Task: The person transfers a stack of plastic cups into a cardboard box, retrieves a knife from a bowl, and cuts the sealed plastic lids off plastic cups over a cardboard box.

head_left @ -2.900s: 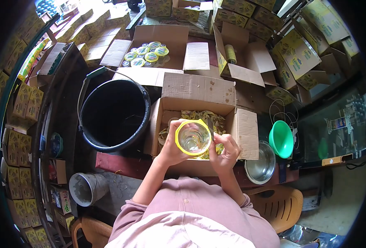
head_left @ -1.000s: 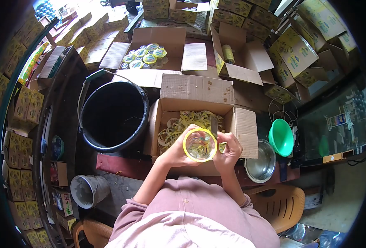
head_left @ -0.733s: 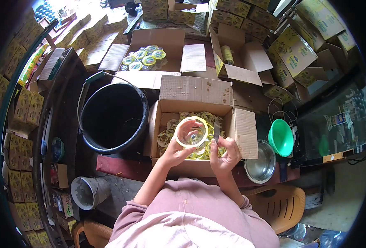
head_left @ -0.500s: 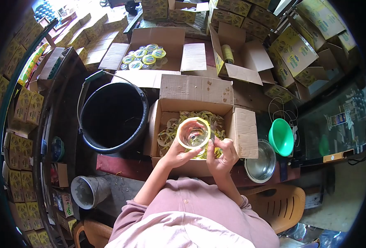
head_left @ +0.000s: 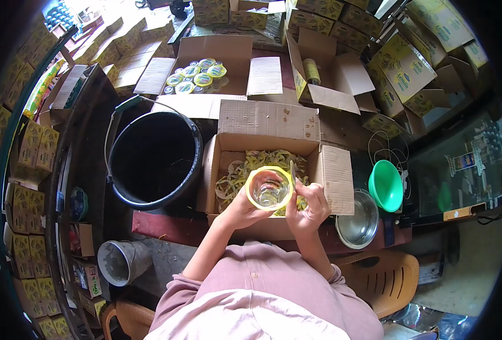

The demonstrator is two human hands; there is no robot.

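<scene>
My left hand [head_left: 243, 212] is closed around a clear plastic cup [head_left: 268, 193] with a yellow rim, its mouth tilted up toward me. My right hand [head_left: 309, 210] pinches a thin, flat grey blade [head_left: 293, 171], which stands upright against the right side of the rim. The rest of this tool is hidden in the fingers. Both hands are over the near side of an open cardboard box [head_left: 336, 181]. Curled yellow-green strips [head_left: 236, 182] are heaped inside it, partly covered by the cup.
A large black bucket [head_left: 197, 167] stands left of the box. To the right are a steel bowl [head_left: 355, 226] and a green bowl [head_left: 384, 184]. Behind, one open carton [head_left: 217, 48] holds several yellow-rimmed cups [head_left: 203, 79]; another holds a cylindrical item [head_left: 311, 72].
The cup has shifted slightly down and right and its mouth is turned a little. My right hand has moved a bit right, and the blade now sticks up higher beside the rim.
</scene>
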